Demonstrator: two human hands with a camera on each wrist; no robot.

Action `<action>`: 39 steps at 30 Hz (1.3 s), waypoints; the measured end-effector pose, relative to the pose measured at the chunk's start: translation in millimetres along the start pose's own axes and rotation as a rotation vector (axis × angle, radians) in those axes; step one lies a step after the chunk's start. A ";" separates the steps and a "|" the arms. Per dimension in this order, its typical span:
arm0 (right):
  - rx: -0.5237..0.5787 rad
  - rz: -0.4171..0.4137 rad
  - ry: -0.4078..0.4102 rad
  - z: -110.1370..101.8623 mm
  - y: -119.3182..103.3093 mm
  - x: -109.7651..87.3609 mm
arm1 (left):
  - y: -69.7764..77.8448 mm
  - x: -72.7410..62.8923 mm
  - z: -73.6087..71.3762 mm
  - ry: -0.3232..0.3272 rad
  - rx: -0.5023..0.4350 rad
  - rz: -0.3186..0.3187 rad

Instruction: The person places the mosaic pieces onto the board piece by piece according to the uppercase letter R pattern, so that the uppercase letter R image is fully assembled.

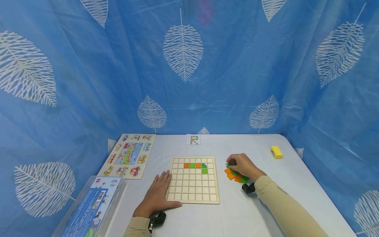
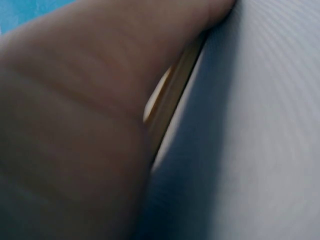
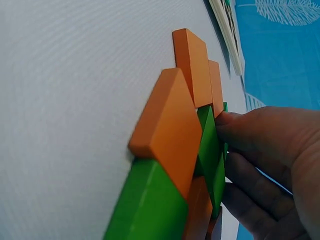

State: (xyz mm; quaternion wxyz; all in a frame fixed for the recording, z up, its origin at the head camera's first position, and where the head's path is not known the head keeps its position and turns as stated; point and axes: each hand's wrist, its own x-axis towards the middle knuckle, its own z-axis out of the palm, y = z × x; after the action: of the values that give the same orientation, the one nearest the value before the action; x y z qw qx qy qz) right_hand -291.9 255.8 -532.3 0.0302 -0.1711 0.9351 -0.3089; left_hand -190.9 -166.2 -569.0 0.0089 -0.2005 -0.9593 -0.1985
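Observation:
A square wooden grid board (image 1: 192, 184) lies on the table. Near its top, a row of orange and green tiles (image 1: 192, 165) ends in a rounded green piece, with a green square (image 1: 204, 171) below. My left hand (image 1: 158, 194) rests along the board's left edge, fingers straight and thumb at the near corner; its wrist view shows the thumb side against the board's rim (image 2: 175, 95). To the right of the board, my right hand (image 1: 244, 165) is over a pile of orange and green tiles (image 3: 165, 120). Its thumb and fingers pinch a green tile (image 3: 226, 147) at the pile's far side, partly hidden.
A small pattern card (image 1: 193, 139) lies beyond the board. At the left are a picture puzzle board (image 1: 116, 152) and a clear plastic box (image 1: 97, 200) with printed sheets. A yellow arch block (image 1: 276, 152) sits at the far right. Blue leaf-print curtains (image 1: 219, 82) surround the table.

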 end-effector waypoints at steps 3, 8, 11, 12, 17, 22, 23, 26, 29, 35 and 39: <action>-0.011 -0.003 0.002 0.6 -0.1 0.3 | -0.6 0.0 0.2 -0.001 0.004 0.002; -0.010 0.007 0.005 1.8 -0.3 0.5 | -1.0 0.4 0.4 -0.009 0.009 0.002; -0.001 -0.001 0.010 1.6 -0.9 0.3 | -1.1 0.7 0.7 -0.015 0.013 -0.004; 0.000 -0.005 0.012 1.3 -1.2 0.3 | -1.0 0.7 0.7 -0.014 0.011 -0.005; -0.010 -0.019 0.022 0.5 -1.2 0.9 | -0.8 0.6 1.1 -0.017 0.022 -0.012; -0.042 -0.014 0.056 0.1 0.2 2.1 | -1.2 1.0 1.2 -0.013 0.021 -0.008; -0.042 -0.014 0.066 -0.1 0.5 2.3 | -1.2 1.2 1.2 -0.014 0.022 -0.009; -0.032 -0.026 0.091 -0.2 1.8 3.1 | -1.4 1.2 1.0 -0.014 0.023 -0.009; -0.018 -0.037 0.101 -0.8 1.6 3.2 | -1.7 1.2 1.1 -0.020 0.025 -0.014; -0.007 -0.022 0.099 -1.3 -0.1 2.6 | -1.5 1.3 1.3 -0.022 0.020 -0.015; 0.002 -0.014 0.090 -1.7 -0.7 2.5 | -1.6 1.6 1.5 -0.025 0.017 -0.017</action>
State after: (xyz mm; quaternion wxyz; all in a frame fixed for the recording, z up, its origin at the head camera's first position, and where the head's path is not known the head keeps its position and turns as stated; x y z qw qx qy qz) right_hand -294.3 255.4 -530.3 -0.0141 -0.1635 0.9340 -0.3175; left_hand -192.8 -166.4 -570.8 -0.0032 -0.1949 -0.9627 -0.1878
